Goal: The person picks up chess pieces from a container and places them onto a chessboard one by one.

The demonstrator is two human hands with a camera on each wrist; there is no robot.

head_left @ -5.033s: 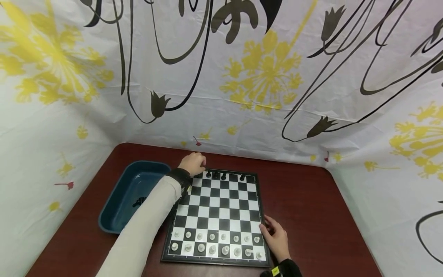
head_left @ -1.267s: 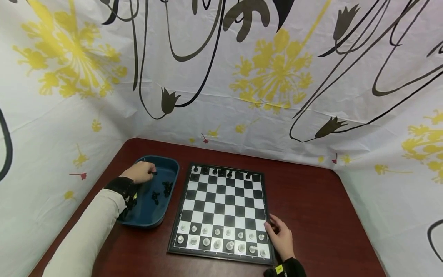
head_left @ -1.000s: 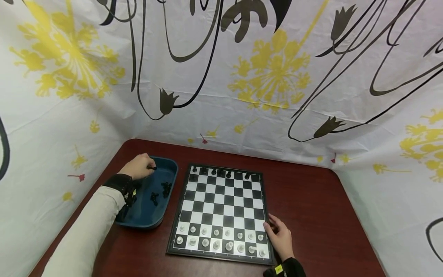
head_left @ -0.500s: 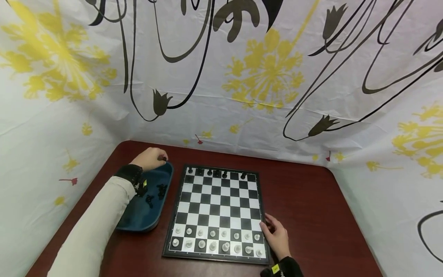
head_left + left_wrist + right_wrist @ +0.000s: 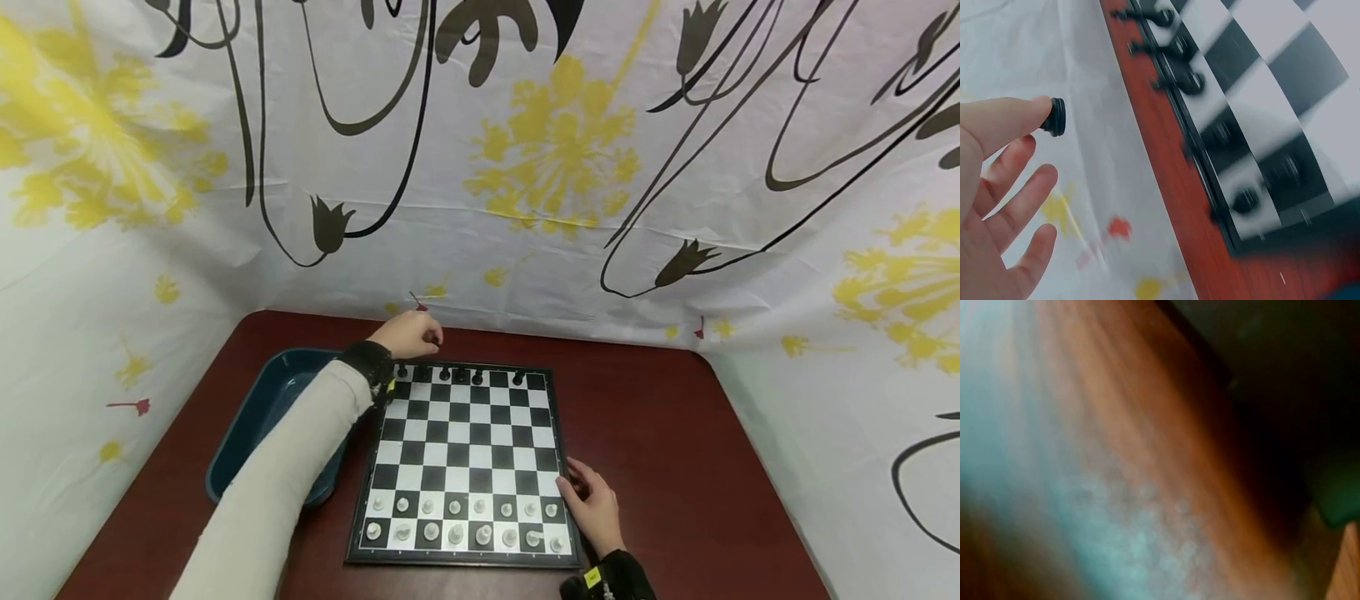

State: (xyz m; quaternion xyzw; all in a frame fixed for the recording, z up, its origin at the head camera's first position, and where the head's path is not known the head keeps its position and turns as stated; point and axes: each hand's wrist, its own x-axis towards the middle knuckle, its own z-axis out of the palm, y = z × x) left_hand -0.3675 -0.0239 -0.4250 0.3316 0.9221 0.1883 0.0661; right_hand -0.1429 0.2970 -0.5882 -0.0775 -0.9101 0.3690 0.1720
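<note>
A chessboard (image 5: 465,467) lies on the dark red table (image 5: 675,467). White pieces (image 5: 454,533) fill its two near rows, and several black pieces (image 5: 459,375) stand on the far row. My left hand (image 5: 408,335) hovers over the board's far left corner and pinches a small black chess piece (image 5: 1055,117) at its fingertips; the other fingers are spread loosely. My right hand (image 5: 596,504) rests against the board's near right edge, fingers touching the rim. The right wrist view is a blur of table and shadow.
A dark blue tray (image 5: 262,417) sits left of the board, partly hidden by my left sleeve (image 5: 277,492). A flower-printed white cloth (image 5: 555,167) walls in the table on the back and both sides. Bare table lies right of the board.
My left hand picked a black piece out of the blue tray and carried it right and forward to the board's far left corner. The right hand stayed at the board's edge.
</note>
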